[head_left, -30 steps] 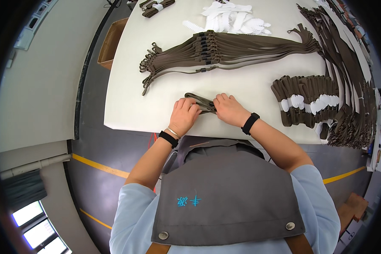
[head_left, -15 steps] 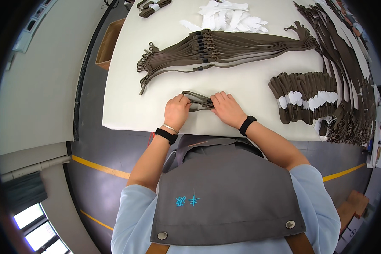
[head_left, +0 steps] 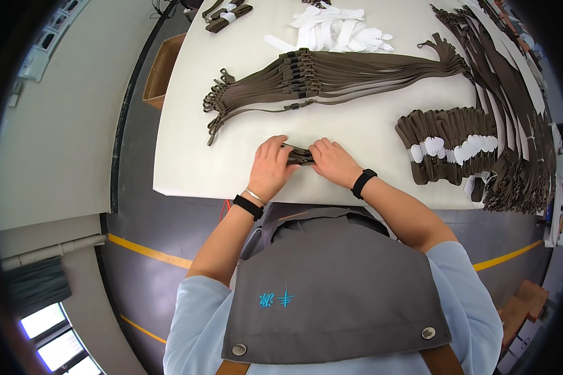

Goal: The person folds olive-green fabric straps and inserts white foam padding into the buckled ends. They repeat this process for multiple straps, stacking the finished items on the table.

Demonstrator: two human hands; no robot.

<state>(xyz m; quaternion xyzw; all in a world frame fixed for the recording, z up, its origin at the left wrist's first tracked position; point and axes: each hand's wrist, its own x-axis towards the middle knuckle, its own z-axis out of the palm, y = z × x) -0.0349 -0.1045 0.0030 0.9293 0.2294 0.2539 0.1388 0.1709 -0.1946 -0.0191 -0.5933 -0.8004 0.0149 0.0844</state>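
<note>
Between my two hands, just above the near part of the white table (head_left: pixel 187 169), is a folded brown webbing strap (head_left: pixel 300 156). My left hand (head_left: pixel 273 167) grips its left end, with the thumb toward me and the fingers on the far side. My right hand (head_left: pixel 335 162) pinches the right end, its fingers curled over the top. Much of the folded strap is hidden behind the fingers. Beyond my hands a fanned row of brown straps with black buckles (head_left: pixel 303 75) lies across the table, loops to the left.
White paper bands (head_left: pixel 341 28) are heaped at the back. At the right lie bundled straps with white bands (head_left: pixel 447 147) and a long pile of loose straps (head_left: pixel 519 144). More banded bundles (head_left: pixel 229 17) lie far left. A cardboard box (head_left: pixel 164 70) stands beside the table's left edge.
My left hand has slid right, closer to my right hand, and turned over the strap. The strap's open loops are now gathered into a shorter, tighter bundle.
</note>
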